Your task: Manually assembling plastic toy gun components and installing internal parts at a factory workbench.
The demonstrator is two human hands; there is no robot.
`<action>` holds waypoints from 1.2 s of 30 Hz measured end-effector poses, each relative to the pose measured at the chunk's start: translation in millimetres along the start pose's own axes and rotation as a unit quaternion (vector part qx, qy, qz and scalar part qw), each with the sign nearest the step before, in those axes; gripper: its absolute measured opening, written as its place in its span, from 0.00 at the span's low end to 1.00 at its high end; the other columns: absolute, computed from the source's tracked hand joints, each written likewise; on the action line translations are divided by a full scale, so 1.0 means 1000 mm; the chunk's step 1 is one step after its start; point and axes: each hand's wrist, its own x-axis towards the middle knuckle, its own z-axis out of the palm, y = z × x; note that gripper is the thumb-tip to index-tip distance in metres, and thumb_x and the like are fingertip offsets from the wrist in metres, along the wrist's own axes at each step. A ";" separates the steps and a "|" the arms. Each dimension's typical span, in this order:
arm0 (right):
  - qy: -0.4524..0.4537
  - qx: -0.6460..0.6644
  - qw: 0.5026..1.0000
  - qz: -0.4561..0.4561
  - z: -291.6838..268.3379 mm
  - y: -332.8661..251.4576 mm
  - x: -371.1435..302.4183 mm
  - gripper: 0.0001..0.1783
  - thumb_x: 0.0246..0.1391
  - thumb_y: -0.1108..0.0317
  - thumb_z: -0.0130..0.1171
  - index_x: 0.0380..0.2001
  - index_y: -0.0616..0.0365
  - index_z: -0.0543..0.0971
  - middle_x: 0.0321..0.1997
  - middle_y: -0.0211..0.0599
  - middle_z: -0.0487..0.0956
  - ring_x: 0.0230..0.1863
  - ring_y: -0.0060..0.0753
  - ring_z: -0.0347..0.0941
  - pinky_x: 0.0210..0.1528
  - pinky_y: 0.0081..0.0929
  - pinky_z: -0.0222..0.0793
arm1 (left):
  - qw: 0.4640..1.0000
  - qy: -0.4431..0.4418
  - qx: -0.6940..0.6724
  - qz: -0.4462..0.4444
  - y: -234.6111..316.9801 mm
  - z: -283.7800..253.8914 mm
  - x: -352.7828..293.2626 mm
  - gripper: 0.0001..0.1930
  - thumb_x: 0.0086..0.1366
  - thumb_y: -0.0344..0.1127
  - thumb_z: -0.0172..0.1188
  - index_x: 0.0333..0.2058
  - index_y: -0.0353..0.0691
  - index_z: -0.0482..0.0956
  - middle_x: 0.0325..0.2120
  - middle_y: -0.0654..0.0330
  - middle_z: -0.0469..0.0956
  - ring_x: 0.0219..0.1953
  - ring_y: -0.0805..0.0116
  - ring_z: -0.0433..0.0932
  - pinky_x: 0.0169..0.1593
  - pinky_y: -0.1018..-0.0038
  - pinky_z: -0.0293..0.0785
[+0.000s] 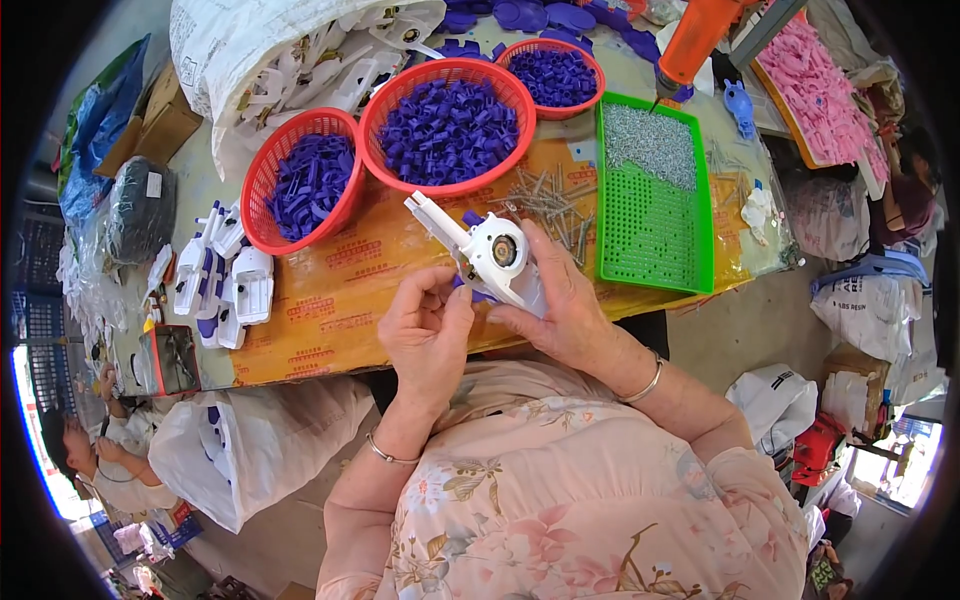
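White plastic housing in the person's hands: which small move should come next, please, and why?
Perhaps the left hand should gently press the purple plastic piece at the lower edge of the white plastic housing, to check its seating. The right hand grips the housing from the other side, and the left is close beside that piece; whether it is loose cannot be told.

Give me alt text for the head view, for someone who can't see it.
A right hand holds a white part with a round dark centre over a table, the left hand close against its side. Beyond are three red baskets of purple pieces; at right, a green tray partly filled with tiny silvery pieces.
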 end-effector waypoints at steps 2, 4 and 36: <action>-0.006 -0.003 1.000 0.001 0.000 0.000 0.000 0.49 0.42 0.64 0.68 0.62 0.65 0.50 0.50 0.59 0.66 0.49 0.59 0.67 0.48 0.41 0.68 | 1.000 -0.001 0.010 0.003 0.001 -0.001 0.000 0.10 0.58 0.17 0.54 0.40 0.29 0.71 0.29 0.65 0.72 0.30 0.82 0.70 0.33 0.86 0.69; -0.008 -0.005 1.000 0.001 0.000 0.000 0.000 0.49 0.42 0.64 0.68 0.62 0.65 0.50 0.50 0.58 0.66 0.48 0.59 0.67 0.48 0.41 0.68 | 1.000 -0.002 0.008 -0.011 0.000 -0.002 0.001 0.09 0.58 0.16 0.54 0.39 0.29 0.72 0.29 0.65 0.72 0.30 0.83 0.69 0.33 0.87 0.68; 0.000 0.015 0.998 0.056 -0.001 -0.001 0.003 0.48 0.42 0.65 0.68 0.61 0.69 0.53 0.56 0.57 0.66 0.56 0.54 0.65 0.57 0.38 0.63 | 0.977 -0.005 0.138 0.161 -0.008 0.000 0.021 0.08 0.51 0.16 0.59 0.31 0.33 0.76 0.23 0.60 0.71 0.21 0.74 0.69 0.25 0.80 0.65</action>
